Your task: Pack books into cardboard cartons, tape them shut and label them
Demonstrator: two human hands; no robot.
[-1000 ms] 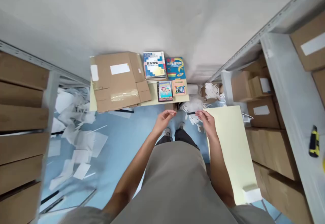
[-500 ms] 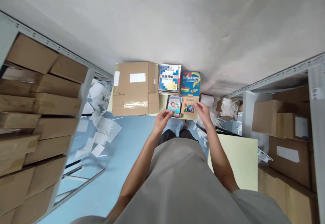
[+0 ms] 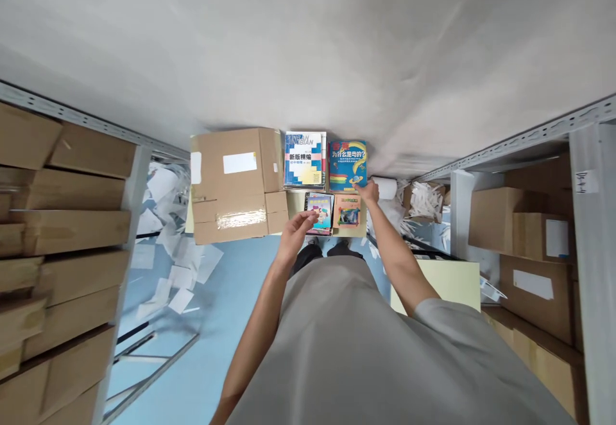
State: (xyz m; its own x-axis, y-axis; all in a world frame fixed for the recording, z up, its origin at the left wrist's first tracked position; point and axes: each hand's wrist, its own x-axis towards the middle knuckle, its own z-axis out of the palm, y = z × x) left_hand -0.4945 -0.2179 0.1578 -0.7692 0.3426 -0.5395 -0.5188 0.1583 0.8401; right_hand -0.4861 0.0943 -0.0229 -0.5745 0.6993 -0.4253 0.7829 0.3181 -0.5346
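My right hand (image 3: pixel 368 192) is at the lower right corner of a blue book (image 3: pixel 347 163) with a ringed planet on its cover; thumb and fingers close on its edge. My left hand (image 3: pixel 294 234) hovers by the small light-blue book (image 3: pixel 319 210) with cartoon figures, its fingers loosely bent, thumb a little apart, holding nothing I can see. Beside that lies a small orange book (image 3: pixel 347 212) with a picture in the middle. Behind the left hand is a pile topped by a white, blue and yellow book (image 3: pixel 304 160).
Left of the books, a taped cardboard box (image 3: pixel 231 184) lies on the pale yellow table (image 3: pixel 293 200) against the wall. Shelves hold stacked cartons (image 3: pixel 77 232) at left and more boxes (image 3: pixel 534 277) at right. Loose white papers (image 3: pixel 183 277) litter the blue floor.
My right hand has moved from the small orange book up to the blue book's lower right corner. My left hand stays near the small light-blue book. The camera view has shifted.
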